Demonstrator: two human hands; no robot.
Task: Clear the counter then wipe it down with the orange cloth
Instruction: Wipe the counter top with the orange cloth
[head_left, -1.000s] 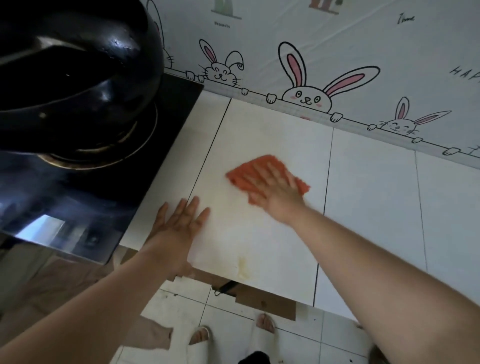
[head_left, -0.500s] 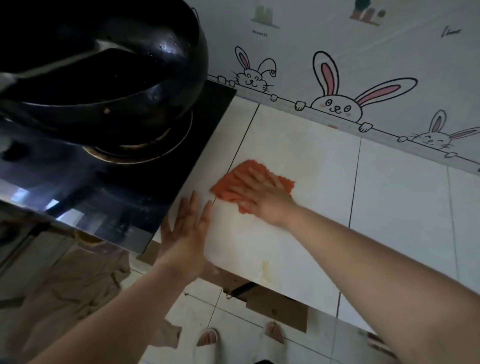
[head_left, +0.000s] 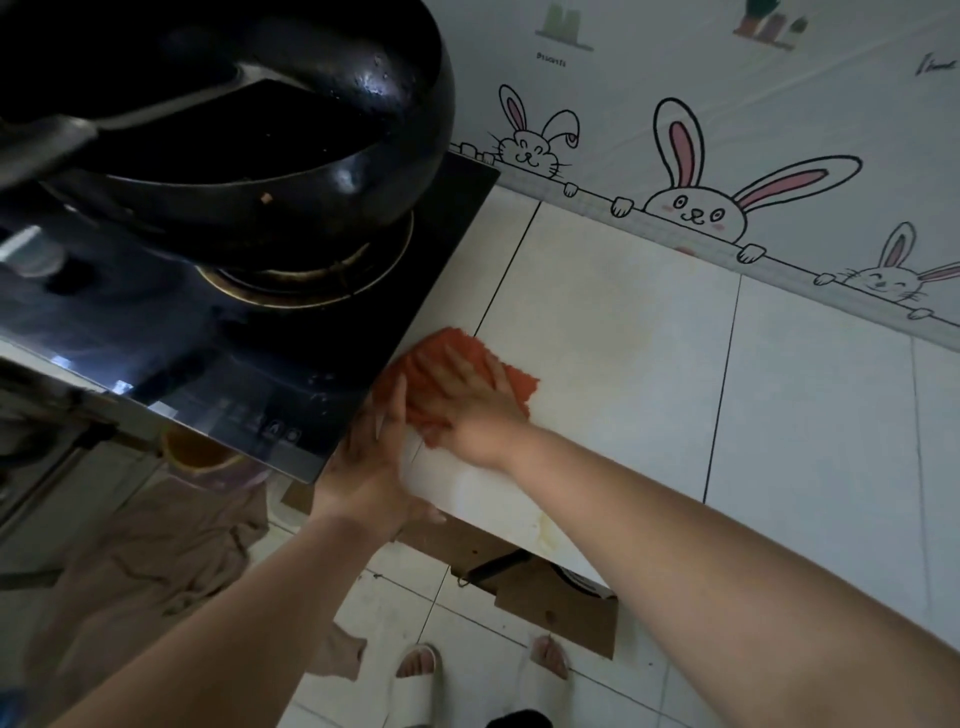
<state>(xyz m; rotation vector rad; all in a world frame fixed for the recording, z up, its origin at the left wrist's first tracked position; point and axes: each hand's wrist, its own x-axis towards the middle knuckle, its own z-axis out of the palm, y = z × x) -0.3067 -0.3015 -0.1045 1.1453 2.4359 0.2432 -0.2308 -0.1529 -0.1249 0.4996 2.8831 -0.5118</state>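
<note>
Both hands low and close together, arms reaching in from below.

Right hand (head_left: 470, 402) flat, palm down, fingers spread and pointing up-left, pressing on the orange cloth (head_left: 519, 382); forearm stretched in from the lower right. Left hand (head_left: 371, 462) open, fingers straight and together, just beside the right hand at its left, thumb side touching it; forearm coming in from the lower left.

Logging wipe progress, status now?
Right hand flat on orange cloth, pressing it to counter beside stove. Left hand open, braced at counter edge. Wok on burner; counter clear.
</note>
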